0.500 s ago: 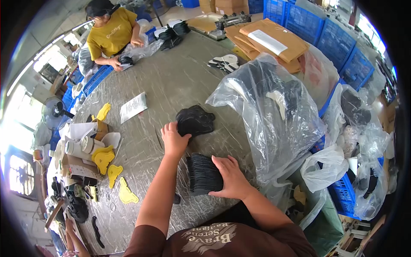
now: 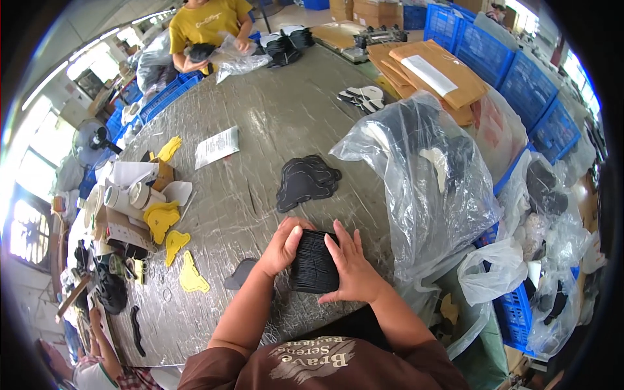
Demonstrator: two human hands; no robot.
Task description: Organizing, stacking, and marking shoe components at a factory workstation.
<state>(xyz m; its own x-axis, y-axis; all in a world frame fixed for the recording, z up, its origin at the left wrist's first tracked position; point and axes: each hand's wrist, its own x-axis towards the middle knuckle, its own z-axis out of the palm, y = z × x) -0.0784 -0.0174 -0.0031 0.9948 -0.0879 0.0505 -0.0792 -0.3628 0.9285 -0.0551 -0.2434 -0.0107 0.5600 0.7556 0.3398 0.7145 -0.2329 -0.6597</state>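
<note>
A thick stack of thin black cut pieces (image 2: 312, 265) stands on the table close to my body. My left hand (image 2: 278, 250) presses against its left side, thumb at the upper edge. From the right, my right hand (image 2: 354, 268) holds the stack, its fingers spread along the side and its thumb low. Just beyond the hands lies a loose pile of flat, dark, curved pieces (image 2: 308, 182), touched by neither hand. A single dark flat piece (image 2: 241, 273) rests beside my left forearm, which partly hides it.
Yellow templates (image 2: 193, 273) and a cluster of cups and boxes (image 2: 130, 198) stand at left. A white printed packet (image 2: 216, 147) lies farther off. A large clear plastic bag (image 2: 422, 195) covers the right side, near brown envelopes (image 2: 442, 71). A co-worker in yellow (image 2: 207, 26) works across the table.
My left hand has left the dark pile and come back to the stack's left side. The pile's pieces lie more spread out. The view has shifted, and the co-worker's hands have moved.
</note>
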